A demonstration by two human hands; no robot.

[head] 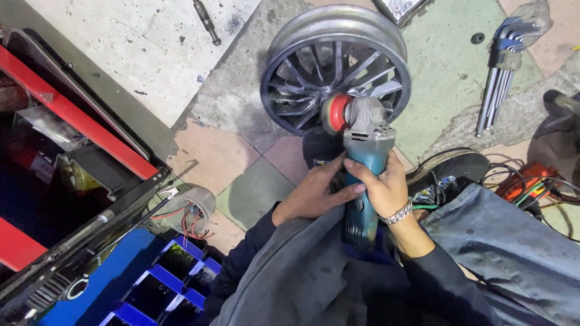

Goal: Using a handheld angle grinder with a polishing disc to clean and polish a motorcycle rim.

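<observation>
My right hand (385, 188) and left hand (314, 194) are both wrapped tight around the teal body of an angle grinder (362, 163), fingers overlapping on top. Its red disc (336, 113) sits just ahead of my knuckles, touching the spoked alloy wheel (335, 66) standing on the tiled floor (241, 145). My dark shoe (450, 168) lies beside the right wrist; a bundle of hex keys (500, 72) rests farther right. Blue bins (175, 278) and a roll of tape (193, 208) crowd my left side.
</observation>
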